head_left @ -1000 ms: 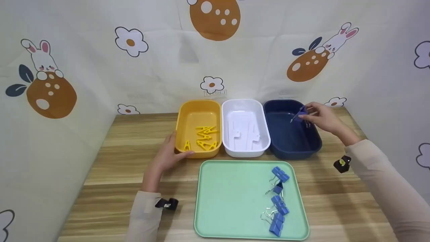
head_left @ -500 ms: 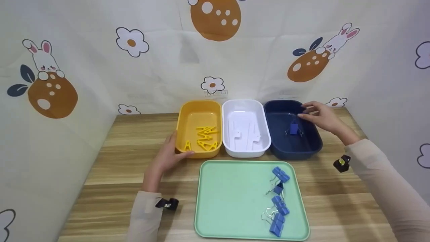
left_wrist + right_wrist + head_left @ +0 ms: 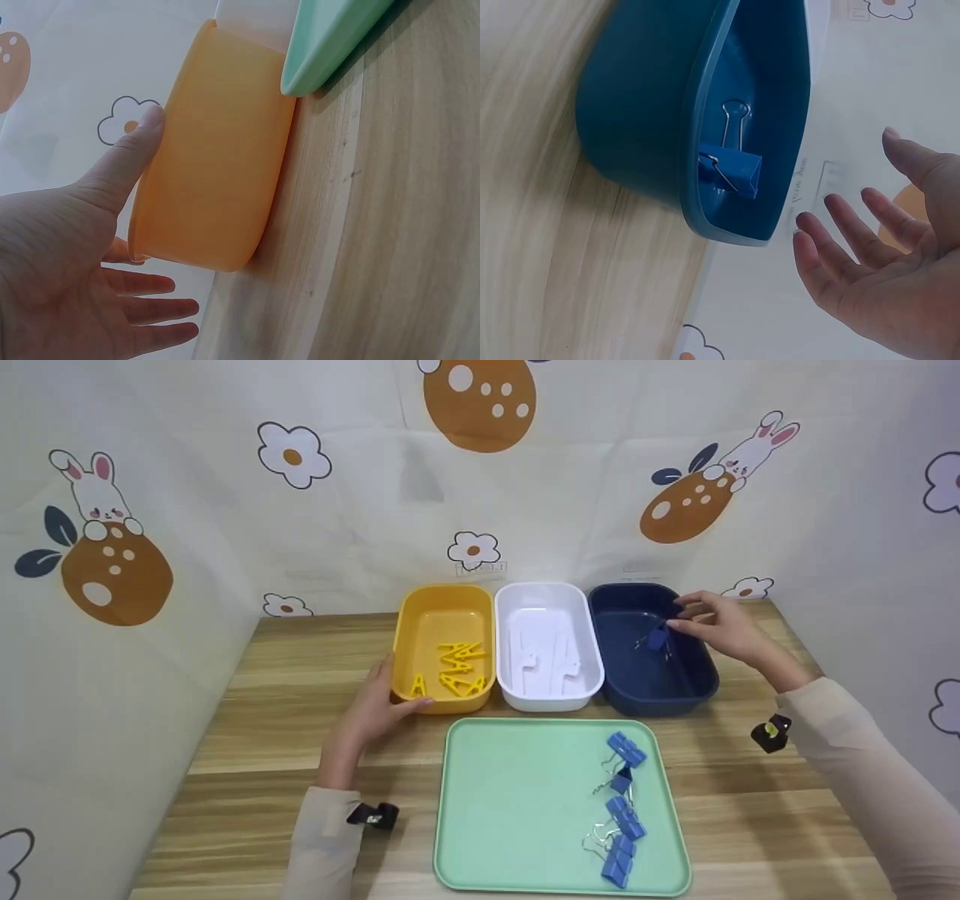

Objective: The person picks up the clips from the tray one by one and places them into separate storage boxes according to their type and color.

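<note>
A blue binder clip (image 3: 658, 640) lies in the dark blue box (image 3: 660, 706); the right wrist view shows the same binder clip (image 3: 742, 171) with its wire handles spread. Over that box's right rim hovers my right hand (image 3: 721, 624), fingers loosely bent and holding nothing. My left hand (image 3: 373, 701) rests against the near left corner of the yellow box (image 3: 444, 705). In the left wrist view, its thumb touches the box rim and the other fingers are extended. Several more blue binder clips (image 3: 622, 817) lie along the right side of the green tray (image 3: 525, 802).
Several yellow clips (image 3: 456, 664) lie in the yellow box. Between the two coloured boxes stands a white box (image 3: 550, 705) with white clip-like pieces (image 3: 529, 661) in it. All stand on a wooden table (image 3: 300, 690) before a patterned cloth backdrop (image 3: 375, 525).
My right hand has let go of a blue binder clip, which has dropped into the dark blue box and tipped over. The left hand has stayed at the yellow box.
</note>
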The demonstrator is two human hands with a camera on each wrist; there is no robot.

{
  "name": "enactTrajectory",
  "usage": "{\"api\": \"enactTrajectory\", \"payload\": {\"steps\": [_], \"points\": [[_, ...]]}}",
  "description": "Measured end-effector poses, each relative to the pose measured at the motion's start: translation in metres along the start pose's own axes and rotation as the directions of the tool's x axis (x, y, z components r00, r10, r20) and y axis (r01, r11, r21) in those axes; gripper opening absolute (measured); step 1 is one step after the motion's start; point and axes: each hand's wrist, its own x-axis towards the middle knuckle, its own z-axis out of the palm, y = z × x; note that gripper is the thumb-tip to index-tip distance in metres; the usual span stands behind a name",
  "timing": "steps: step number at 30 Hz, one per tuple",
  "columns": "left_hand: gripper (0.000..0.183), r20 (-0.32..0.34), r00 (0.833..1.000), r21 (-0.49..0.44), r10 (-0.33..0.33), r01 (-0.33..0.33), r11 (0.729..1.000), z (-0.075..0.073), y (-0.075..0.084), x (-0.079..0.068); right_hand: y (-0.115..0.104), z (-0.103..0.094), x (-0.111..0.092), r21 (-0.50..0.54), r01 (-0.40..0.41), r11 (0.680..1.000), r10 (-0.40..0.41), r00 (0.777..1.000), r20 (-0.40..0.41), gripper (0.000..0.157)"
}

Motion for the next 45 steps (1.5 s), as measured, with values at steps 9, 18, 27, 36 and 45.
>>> {"api": "enactTrajectory", "payload": {"steps": [9, 18, 27, 36, 45], "points": [[0.108, -0.001, 1.0, -0.015, -0.005, 0.005, 1.0, 0.0, 0.001, -0.001, 0.0, 0.009, -0.016, 0.01, 0.083, 0.996, -0.083, 0.994, -0.066, 0.044], [0.107, -0.001, 1.0, -0.015, -0.001, 0.001, 1.0, 0.001, 0.0, 0.0, 0.001, 0.014, -0.037, 0.039, 0.035, 0.999, -0.033, 0.999, -0.033, 0.045], [0.104, 0.002, 0.999, -0.017, 0.036, -0.036, 0.999, 0.001, -0.001, 0.001, 0.003, 0.023, -0.057, 0.044, 0.085, 0.995, -0.083, 0.995, -0.048, 0.039], [0.104, 0.006, 1.0, -0.021, 0.03, -0.03, 0.999, 0.001, -0.002, 0.001, -0.005, 0.035, -0.079, 0.087, 0.142, 0.986, -0.141, 0.99, -0.018, 0.037], [0.105, 0.009, 1.0, -0.025, 0.017, -0.016, 1.0, 0.001, -0.001, 0.0, -0.003, 0.055, -0.091, 0.122, 0.247, 0.961, -0.247, 0.969, -0.014, 0.032]]}}
